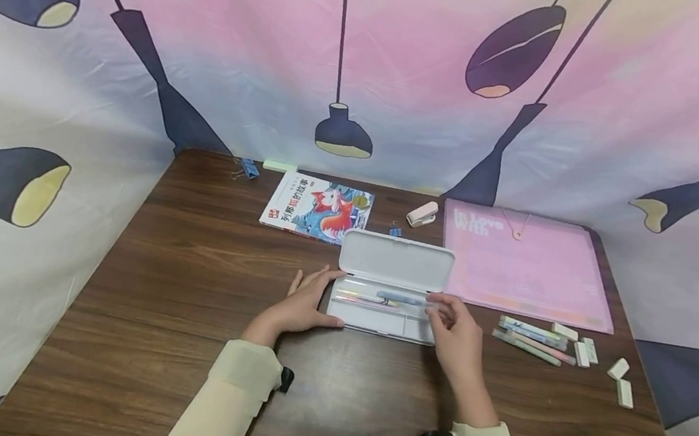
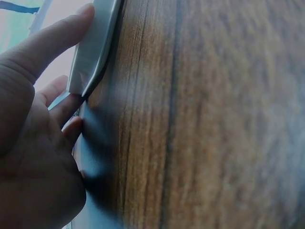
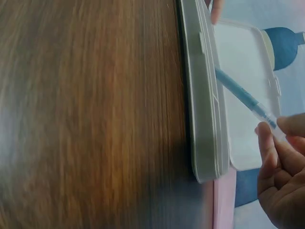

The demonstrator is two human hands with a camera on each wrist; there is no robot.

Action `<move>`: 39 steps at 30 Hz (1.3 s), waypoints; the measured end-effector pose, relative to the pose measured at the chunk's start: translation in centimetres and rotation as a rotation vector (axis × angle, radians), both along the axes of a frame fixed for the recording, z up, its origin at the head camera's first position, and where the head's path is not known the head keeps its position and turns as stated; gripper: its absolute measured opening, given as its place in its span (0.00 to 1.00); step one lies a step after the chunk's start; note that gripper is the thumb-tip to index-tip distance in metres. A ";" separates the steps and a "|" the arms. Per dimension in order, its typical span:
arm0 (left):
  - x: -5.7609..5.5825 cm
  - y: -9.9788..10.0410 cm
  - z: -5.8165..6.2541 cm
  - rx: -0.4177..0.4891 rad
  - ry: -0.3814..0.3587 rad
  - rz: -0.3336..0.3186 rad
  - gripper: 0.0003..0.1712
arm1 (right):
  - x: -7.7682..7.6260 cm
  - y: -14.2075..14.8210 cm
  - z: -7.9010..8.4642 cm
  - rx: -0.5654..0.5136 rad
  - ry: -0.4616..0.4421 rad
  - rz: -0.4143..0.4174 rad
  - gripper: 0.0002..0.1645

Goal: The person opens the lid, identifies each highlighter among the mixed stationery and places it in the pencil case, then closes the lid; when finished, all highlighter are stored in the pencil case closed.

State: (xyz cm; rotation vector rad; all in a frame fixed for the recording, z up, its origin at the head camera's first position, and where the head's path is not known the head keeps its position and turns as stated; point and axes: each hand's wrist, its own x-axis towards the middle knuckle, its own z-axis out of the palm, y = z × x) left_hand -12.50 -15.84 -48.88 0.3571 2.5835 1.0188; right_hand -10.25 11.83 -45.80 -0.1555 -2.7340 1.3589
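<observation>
Well, left fingers (image 1: 327,278) grip a case (image 1: 397,260), right fingers (image 1: 452,304) a pen (image 1: 401,298), "Love" folder (image 1: 533,270) nearby.

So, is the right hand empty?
No, the right hand pinches the clear end of a blue pen at the open pencil case.

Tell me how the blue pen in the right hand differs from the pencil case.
The blue pen is slim; the pencil case is far wider. The pen is blue with a clear end; the case is whitish. The pen slants, pinched by the right hand; the case sits on the table, gripped by the left hand. A hand touches each.
</observation>
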 end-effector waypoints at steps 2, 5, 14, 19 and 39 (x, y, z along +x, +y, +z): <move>0.0 0.0 0.0 0.005 -0.004 0.003 0.50 | -0.1 -0.4 -0.1 -0.015 -0.019 0.013 0.11; 0.0 -0.1 0.1 0.016 -0.007 0.008 0.51 | -0.4 -1.1 -0.2 -0.033 -0.030 0.026 0.10; 0.2 -0.2 -0.2 0.028 -0.004 0.005 0.51 | -1.1 -2.9 -0.4 -0.069 0.006 -0.008 0.10; 0.2 -0.2 -0.3 0.034 -0.005 0.004 0.50 | -1.0 -3.4 -0.8 -0.103 -0.012 0.038 0.13; -0.1 -0.1 -0.4 0.025 0.011 -0.006 0.47 | 0.9 -0.8 -0.6 0.004 0.001 0.120 0.12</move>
